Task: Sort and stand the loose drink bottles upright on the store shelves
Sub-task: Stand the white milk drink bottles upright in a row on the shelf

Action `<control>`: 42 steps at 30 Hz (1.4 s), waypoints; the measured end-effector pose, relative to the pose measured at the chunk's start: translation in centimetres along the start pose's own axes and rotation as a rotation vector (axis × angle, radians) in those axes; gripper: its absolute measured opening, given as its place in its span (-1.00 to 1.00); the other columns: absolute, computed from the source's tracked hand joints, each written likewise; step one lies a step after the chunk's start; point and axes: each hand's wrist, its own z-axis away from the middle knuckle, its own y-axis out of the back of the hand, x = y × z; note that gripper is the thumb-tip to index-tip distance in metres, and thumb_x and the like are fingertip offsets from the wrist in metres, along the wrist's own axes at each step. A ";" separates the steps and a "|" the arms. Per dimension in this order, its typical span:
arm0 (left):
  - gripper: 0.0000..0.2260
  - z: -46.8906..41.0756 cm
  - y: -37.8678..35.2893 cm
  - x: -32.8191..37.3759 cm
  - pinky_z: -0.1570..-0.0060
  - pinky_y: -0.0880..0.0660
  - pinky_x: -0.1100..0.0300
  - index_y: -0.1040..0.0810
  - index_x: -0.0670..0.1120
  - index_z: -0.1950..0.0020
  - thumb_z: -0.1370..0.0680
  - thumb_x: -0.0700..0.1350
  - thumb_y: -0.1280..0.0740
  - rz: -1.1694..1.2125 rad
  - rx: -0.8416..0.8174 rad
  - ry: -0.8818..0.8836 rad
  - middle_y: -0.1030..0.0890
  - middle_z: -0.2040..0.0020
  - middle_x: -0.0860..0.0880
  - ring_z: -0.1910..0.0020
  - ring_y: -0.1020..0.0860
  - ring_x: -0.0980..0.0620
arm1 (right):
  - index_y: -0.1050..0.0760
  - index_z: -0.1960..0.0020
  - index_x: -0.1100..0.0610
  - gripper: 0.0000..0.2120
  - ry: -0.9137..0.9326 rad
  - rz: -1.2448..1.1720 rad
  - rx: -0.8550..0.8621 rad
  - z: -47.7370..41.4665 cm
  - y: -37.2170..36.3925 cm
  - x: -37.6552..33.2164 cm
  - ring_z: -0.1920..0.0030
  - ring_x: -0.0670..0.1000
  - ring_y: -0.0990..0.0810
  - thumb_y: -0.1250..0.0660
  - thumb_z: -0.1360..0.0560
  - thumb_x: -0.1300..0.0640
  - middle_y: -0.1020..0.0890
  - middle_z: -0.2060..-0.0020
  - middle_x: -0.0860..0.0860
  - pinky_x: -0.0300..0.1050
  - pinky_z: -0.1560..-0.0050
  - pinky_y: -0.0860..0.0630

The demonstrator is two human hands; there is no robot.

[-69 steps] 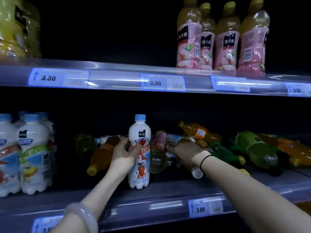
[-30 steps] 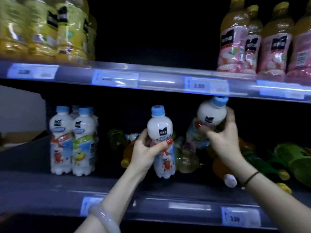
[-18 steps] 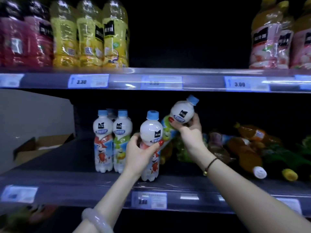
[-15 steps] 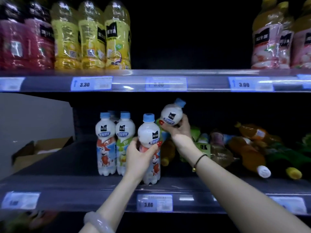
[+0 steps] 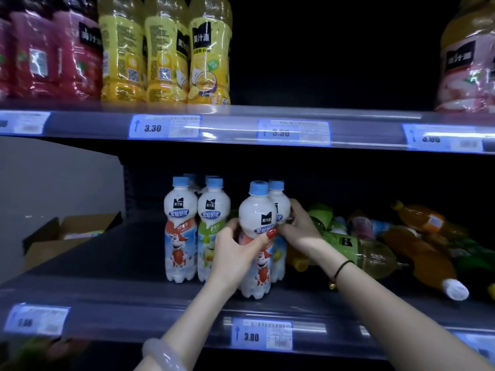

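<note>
On the lower shelf [image 5: 134, 298], two white milk bottles stand upright. The left hand [image 5: 235, 250] has its fingers clamped on the front bottle [image 5: 255, 236]; the right hand [image 5: 300, 226] grips the back bottle [image 5: 280, 202]. Both look placed. Next, let go and grab a fallen bottle [image 5: 356, 250] at 3 o'clock.

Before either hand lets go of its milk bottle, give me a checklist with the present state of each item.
1. Front milk bottle upright, base on the lower shelf: ok.
2. Left hand wrapped round it: ok.
3. Rear milk bottle upright, held by the right hand: ok.
4. Rear bottle's base seated on the shelf: cannot tell, hidden behind the front one.
5. Both in line with the standing milk bottles to the left: ok.
6. Loose bottles on the right stood up: not ok, lying down.
</note>
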 end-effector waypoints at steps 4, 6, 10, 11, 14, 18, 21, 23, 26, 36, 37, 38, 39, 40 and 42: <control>-0.69 1.0 2.7 1.1 0.20 -0.57 0.30 -0.60 -0.12 0.06 -0.25 -0.14 -0.57 0.178 0.005 -0.025 -0.71 0.18 -0.02 0.14 -0.67 0.08 | -0.39 -0.16 0.11 -0.54 -0.024 -0.073 -0.005 0.6 -0.5 0.2 0.10 -0.16 -0.54 -0.49 -0.35 0.28 -0.57 0.06 -0.06 -0.35 0.19 -0.44; -0.66 1.1 4.9 1.6 0.21 -0.58 0.25 -0.61 -0.15 0.06 -0.23 -0.09 -0.56 0.217 0.026 -0.031 -0.72 0.17 -0.04 0.15 -0.68 0.03 | -0.40 -0.13 0.12 -0.60 -0.047 -0.145 0.003 0.9 -1.3 0.4 0.09 -0.12 -0.57 -0.47 -0.38 0.29 -0.60 0.04 -0.01 -0.28 0.13 -0.51; -0.72 1.0 9.9 2.2 0.28 -0.57 0.27 -0.62 -0.14 0.08 -0.27 -0.11 -0.51 0.198 0.141 -0.039 -0.72 0.21 0.00 0.21 -0.67 0.08 | -0.43 -0.20 0.13 -0.62 -0.076 -0.274 0.014 1.5 -3.2 0.8 -0.13 0.07 -0.59 -0.44 -0.42 0.25 -0.61 -0.14 0.10 0.02 -0.15 -0.55; -0.73 0.9 11.2 2.2 0.28 -0.57 0.28 -0.62 -0.12 0.08 -0.27 -0.13 -0.52 0.169 0.172 -0.043 -0.71 0.21 0.02 0.21 -0.66 0.10 | -0.43 -0.22 0.13 -0.60 -0.081 -0.294 0.014 1.5 -3.5 0.8 -0.15 0.08 -0.59 -0.43 -0.42 0.24 -0.60 -0.15 0.10 0.06 -0.18 -0.54; -0.84 0.4 14.6 2.0 0.21 -0.58 0.25 -0.61 -0.05 0.08 -0.38 -0.21 -0.47 0.062 0.243 -0.029 -0.70 0.16 0.02 0.15 -0.65 0.07 | -0.40 -0.25 0.20 -0.59 -0.095 -0.320 0.037 1.7 -4.5 0.8 -0.14 0.10 -0.60 -0.41 -0.44 0.23 -0.59 -0.18 0.14 0.06 -0.16 -0.54; -0.93 -1.2 17.4 0.6 0.12 -0.55 0.13 -0.57 -0.05 0.12 -0.46 -0.20 -0.41 -0.058 0.289 0.006 -0.65 0.14 -0.03 0.14 -0.61 0.04 | -0.39 -0.31 0.06 -0.54 -0.072 -0.287 0.058 2.3 -5.7 1.0 -0.20 0.05 -0.55 -0.39 -0.46 0.02 -0.56 -0.23 0.06 0.07 -0.23 -0.50; -0.87 -3.0 18.5 -1.3 0.14 -0.52 0.15 -0.53 -0.07 0.05 -0.47 -0.26 -0.39 -0.050 0.289 0.091 -0.62 0.13 -0.05 0.16 -0.59 0.03 | -0.35 -0.34 -0.07 -0.42 -0.092 -0.293 0.050 2.7 -6.8 1.2 -0.25 0.03 -0.52 -0.36 -0.38 -0.21 -0.53 -0.27 -0.02 0.11 -0.27 -0.47; -0.86 -4.3 18.8 -2.5 0.13 -0.52 0.14 -0.53 -0.05 0.07 -0.48 -0.27 -0.37 0.004 0.267 0.146 -0.62 0.12 -0.06 0.16 -0.59 0.01 | -0.34 -0.31 -0.07 -0.48 -0.118 -0.296 0.068 2.5 -7.4 1.3 -0.23 0.04 -0.53 -0.35 -0.42 -0.20 -0.54 -0.25 0.00 0.14 -0.26 -0.48; -0.88 -5.7 18.4 -3.8 0.15 -0.52 0.10 -0.54 -0.06 0.08 -0.48 -0.27 -0.37 0.064 0.192 0.207 -0.63 0.11 -0.07 0.14 -0.61 -0.04 | -0.33 -0.31 -0.04 -0.60 -0.127 -0.297 0.066 2.1 -7.8 1.5 -0.18 0.04 -0.56 -0.29 -0.51 -0.08 -0.57 -0.19 0.01 0.12 -0.23 -0.51; -0.83 -6.1 17.0 -5.8 0.02 -0.53 0.05 -0.51 0.04 -0.05 -0.49 -0.11 -0.39 -0.001 0.172 0.156 -0.61 0.03 0.02 0.05 -0.60 0.01 | -0.28 -0.22 -0.07 -0.80 -0.126 -0.202 0.026 2.9 -7.5 0.9 0.05 -0.31 -0.46 -0.14 -0.61 -0.01 -0.48 0.05 -0.28 -0.56 0.20 -0.43; -0.82 -5.8 16.8 -5.9 0.02 -0.53 0.05 -0.52 0.06 -0.06 -0.49 -0.12 -0.39 -0.011 0.169 0.137 -0.62 0.02 0.05 0.04 -0.60 0.03 | -0.29 -0.23 -0.08 -0.80 -0.119 -0.183 0.024 3.1 -7.3 0.8 0.04 -0.30 -0.46 -0.12 -0.61 -0.01 -0.47 0.05 -0.29 -0.56 0.18 -0.41; -0.80 -5.5 16.5 -6.0 0.01 -0.53 0.06 -0.52 0.05 -0.09 -0.49 -0.12 -0.39 -0.016 0.166 0.127 -0.62 0.02 0.06 0.03 -0.60 0.05 | -0.29 -0.25 -0.08 -0.79 -0.115 -0.161 0.027 3.3 -7.0 0.7 0.00 -0.26 -0.46 -0.10 -0.62 -0.01 -0.47 0.02 -0.28 -0.54 0.11 -0.39; -0.77 -5.2 16.2 -5.9 0.00 -0.53 0.06 -0.52 0.02 -0.13 -0.49 -0.12 -0.39 -0.020 0.165 0.123 -0.62 0.00 0.06 0.02 -0.59 0.06 | -0.30 -0.30 -0.07 -0.75 -0.113 -0.138 0.034 3.4 -6.6 0.7 -0.05 -0.23 -0.43 -0.08 -0.63 -0.01 -0.45 -0.02 -0.26 -0.48 0.01 -0.36; -0.75 -4.9 15.9 -5.7 0.00 -0.52 0.08 -0.50 0.01 -0.16 -0.50 -0.12 -0.38 -0.032 0.170 0.119 -0.62 -0.01 0.04 0.00 -0.59 0.04 | -0.30 -0.36 -0.02 -0.69 -0.121 -0.115 0.040 3.4 -6.2 0.8 -0.11 -0.20 -0.39 -0.06 -0.64 -0.01 -0.43 -0.08 -0.21 -0.40 -0.10 -0.31; -0.73 -4.7 15.6 -5.6 0.02 -0.48 0.15 -0.47 0.00 -0.18 -0.50 -0.12 -0.38 -0.112 0.206 0.106 -0.58 -0.06 -0.01 -0.02 -0.56 0.01 | -0.33 -0.39 0.07 -0.64 -0.125 -0.027 0.065 3.2 -5.3 1.2 -0.20 -0.16 -0.35 -0.07 -0.64 0.02 -0.42 -0.18 -0.12 -0.29 -0.19 -0.25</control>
